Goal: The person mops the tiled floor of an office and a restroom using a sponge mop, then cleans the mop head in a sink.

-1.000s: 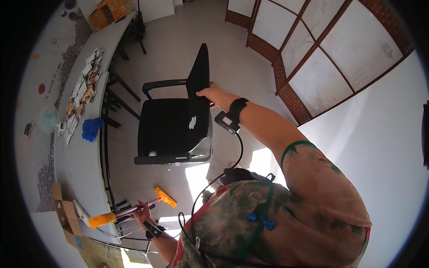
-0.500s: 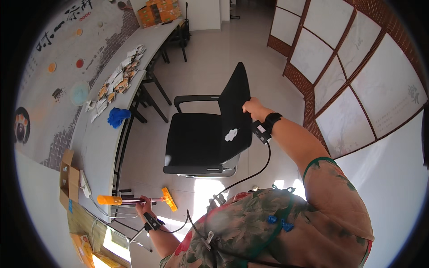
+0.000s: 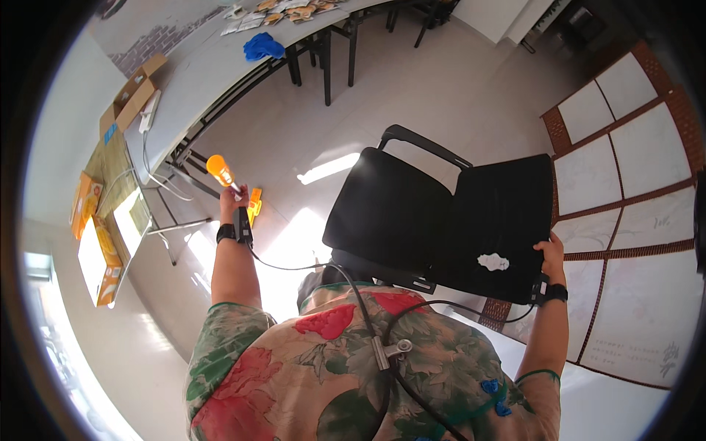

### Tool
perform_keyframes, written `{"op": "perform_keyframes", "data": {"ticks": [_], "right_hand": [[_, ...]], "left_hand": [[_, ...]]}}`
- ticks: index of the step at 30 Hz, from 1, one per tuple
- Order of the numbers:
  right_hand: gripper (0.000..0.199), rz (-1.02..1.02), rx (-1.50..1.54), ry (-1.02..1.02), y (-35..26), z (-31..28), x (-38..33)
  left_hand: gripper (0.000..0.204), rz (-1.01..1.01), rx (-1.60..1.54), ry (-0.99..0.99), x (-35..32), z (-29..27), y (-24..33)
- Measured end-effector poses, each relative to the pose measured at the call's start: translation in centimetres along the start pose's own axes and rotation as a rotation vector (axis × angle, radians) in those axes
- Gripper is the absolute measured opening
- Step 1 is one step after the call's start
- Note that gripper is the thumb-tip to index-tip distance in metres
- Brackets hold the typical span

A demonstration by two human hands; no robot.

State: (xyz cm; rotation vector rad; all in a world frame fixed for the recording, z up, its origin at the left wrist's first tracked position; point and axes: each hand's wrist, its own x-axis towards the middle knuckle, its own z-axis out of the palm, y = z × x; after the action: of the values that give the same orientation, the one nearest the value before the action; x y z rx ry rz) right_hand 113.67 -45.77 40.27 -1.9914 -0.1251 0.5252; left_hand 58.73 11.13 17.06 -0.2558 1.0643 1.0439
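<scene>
My right hand [image 3: 551,253] grips the top edge of a black office chair [image 3: 441,213], fingers curled over the rim of its backrest, which leans toward me. A small white patch [image 3: 493,262] shows on the backrest just beside that hand. The chair's seat lies flat in front of me, with one curved black armrest [image 3: 426,145] visible along its far side. The chair stands on the pale tiled floor [image 3: 412,81], close against my body.

My left hand [image 3: 234,197] is closed around the shaft of an orange-handled tool [image 3: 219,170], held out at arm's length to my left with the orange end pointing up and away from me. An orange piece [image 3: 254,204] sits just beyond my left hand, low by the floor; I cannot tell whether it belongs to the tool. Both wrists carry black bands, and black cables run from them back to a clip on my flowered shirt.

To my far left runs a long grey desk [image 3: 198,81] on dark legs. A blue cloth [image 3: 263,45] rests on it, with loose printed sheets [image 3: 279,7] at its far end and an open cardboard box [image 3: 132,92] at its near end. Yellow and orange cartons [image 3: 99,250] lie below the desk near a bright window. Panelled walls with brown frames stand to my right.
</scene>
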Motion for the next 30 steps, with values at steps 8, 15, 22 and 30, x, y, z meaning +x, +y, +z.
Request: {"op": "perform_keyframes", "data": {"ticks": [8,15,22,30], "right_hand": [[0.061,0.087,0.002,0.174,9.7,-14.6,-5.1],[0.060,0.079,-0.192,0.387,15.2,-22.0,-9.6],[0.049,-0.271,-0.889,0.604,7.8,-12.8,-9.5],[0.046,-0.351,-0.491,-0.578,-4.8,18.5,-12.0]], "left_hand": [[0.018,-0.032,0.368,-0.159,2.4,-4.2,-4.5],[0.043,-0.029,0.325,0.058,-4.0,-2.2,-9.1],[0.051,-0.120,0.232,0.093,-3.6,-3.4,-13.3],[0.036,-0.393,0.240,0.133,-2.2,-6.1,-16.0]]}}
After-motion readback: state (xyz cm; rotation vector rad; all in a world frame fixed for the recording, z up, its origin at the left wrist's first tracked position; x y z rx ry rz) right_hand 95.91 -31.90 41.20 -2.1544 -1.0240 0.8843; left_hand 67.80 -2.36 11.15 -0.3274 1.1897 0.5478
